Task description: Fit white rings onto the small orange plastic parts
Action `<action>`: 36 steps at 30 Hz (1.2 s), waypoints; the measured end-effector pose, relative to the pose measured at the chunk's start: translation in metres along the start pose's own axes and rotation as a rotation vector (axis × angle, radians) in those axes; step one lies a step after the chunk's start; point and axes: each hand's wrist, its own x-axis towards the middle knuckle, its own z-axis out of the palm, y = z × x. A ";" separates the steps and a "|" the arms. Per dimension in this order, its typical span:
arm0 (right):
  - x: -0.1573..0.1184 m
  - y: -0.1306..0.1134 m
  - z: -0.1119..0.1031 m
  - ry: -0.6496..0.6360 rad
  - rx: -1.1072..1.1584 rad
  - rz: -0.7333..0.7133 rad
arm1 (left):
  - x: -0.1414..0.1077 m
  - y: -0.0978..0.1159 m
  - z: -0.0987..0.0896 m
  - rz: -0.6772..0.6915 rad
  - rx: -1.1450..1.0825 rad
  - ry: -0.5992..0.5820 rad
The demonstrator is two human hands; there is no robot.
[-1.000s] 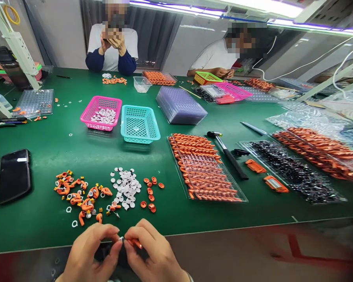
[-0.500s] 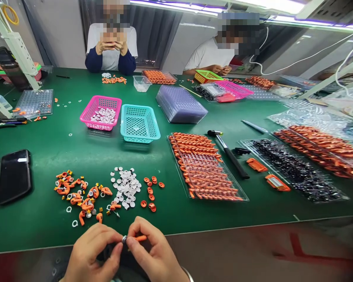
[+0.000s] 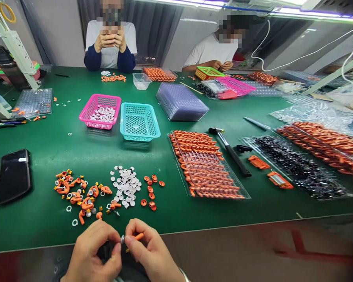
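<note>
At the table's front edge, my left hand [image 3: 95, 250] pinches a small round silver disc [image 3: 122, 239] between thumb and forefinger. My right hand [image 3: 150, 248] grips an orange earbud shell [image 3: 139, 236], its stem pointing right and most of it hidden by my fingers. Disc and shell are close together; whether they touch I cannot tell. Just beyond lie loose orange earbud shells with yellow tabs [image 3: 87, 203], a heap of white discs [image 3: 127, 187] and several small orange caps [image 3: 151, 190].
A pink basket [image 3: 84, 117] with white pieces and a turquoise basket [image 3: 139, 137] stand mid-table. Right are a tray of orange parts [image 3: 207, 168], a hammer [image 3: 232, 152] and a tray of black parts [image 3: 300, 166]. A phone [image 3: 14, 176] lies left. Two people sit across.
Both hands have shifted slightly, still pinching the disc and the earbud shell. The shell's stem sits a little further left and is tilted more upward.
</note>
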 end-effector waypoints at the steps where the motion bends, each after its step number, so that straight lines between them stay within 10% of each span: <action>1: 0.000 0.004 0.000 -0.007 0.052 0.027 | 0.000 0.001 0.000 -0.019 -0.013 0.005; 17: 0.006 0.001 0.001 -0.199 0.642 0.385 | 0.007 0.006 -0.008 -0.046 -0.021 -0.104; 36: -0.001 0.002 -0.025 -0.064 0.348 0.066 | 0.076 -0.033 -0.021 0.142 0.533 -0.184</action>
